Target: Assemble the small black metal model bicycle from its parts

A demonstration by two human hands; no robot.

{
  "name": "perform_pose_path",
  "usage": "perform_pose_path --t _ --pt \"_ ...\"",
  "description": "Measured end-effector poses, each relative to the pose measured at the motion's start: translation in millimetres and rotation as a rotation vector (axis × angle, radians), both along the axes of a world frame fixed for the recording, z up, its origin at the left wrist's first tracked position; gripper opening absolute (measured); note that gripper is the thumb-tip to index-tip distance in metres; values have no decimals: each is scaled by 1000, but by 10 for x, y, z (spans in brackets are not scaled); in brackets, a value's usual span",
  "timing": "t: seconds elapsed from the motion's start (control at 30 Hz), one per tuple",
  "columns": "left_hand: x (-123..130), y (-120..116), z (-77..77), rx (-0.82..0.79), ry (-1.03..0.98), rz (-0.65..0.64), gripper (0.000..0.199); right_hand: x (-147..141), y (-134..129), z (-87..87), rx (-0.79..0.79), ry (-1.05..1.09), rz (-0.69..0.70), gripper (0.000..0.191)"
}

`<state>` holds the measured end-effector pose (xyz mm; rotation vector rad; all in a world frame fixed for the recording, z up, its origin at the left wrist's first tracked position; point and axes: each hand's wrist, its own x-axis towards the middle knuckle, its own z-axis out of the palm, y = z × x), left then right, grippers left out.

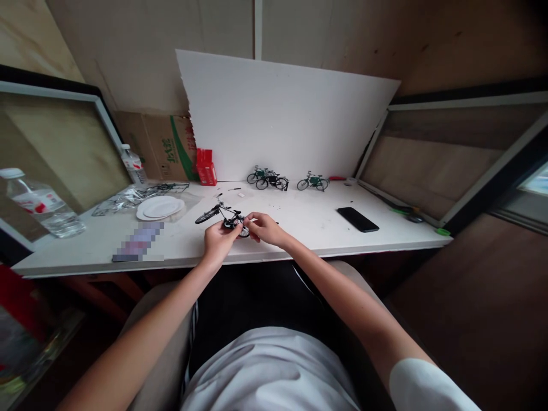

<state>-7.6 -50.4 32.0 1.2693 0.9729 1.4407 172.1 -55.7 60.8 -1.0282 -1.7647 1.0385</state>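
Note:
A small black model bicycle (217,209) is held tilted over the front of the white table, its front wheel pointing to the left. My left hand (220,237) is closed on its lower middle part. At the rear wheel, my right hand (264,228) has its thumb and fingertips pinched together, touching the bicycle's back end; any small part between them is too small to make out. Behind stand more model bicycles: a black one (274,181), a green one (258,173) partly hidden by it, and another green one (314,181) farther right.
White plates (161,208), clear-wrapped parts (124,197) and a water bottle (47,208) are on the left. A red box (206,168) stands before a white board (286,114). A black phone (358,219) lies on the right of the white table (308,240).

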Motion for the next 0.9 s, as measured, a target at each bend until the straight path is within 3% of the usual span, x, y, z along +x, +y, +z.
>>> perform_pose_path --t 0.13,0.37,0.7,0.9 --pt "-3 6 8 17 -5 13 54 -30 -15 -8 22 10 -23 37" --pt "1 -20 3 29 19 36 49 -7 -16 31 -188 123 -12 40" --pt "0 -26 -3 -2 24 19 52 19 -9 37 -218 84 -3 44" --pt "-19 -6 -29 -73 40 -28 59 59 -5 62 -124 -16 9 40"
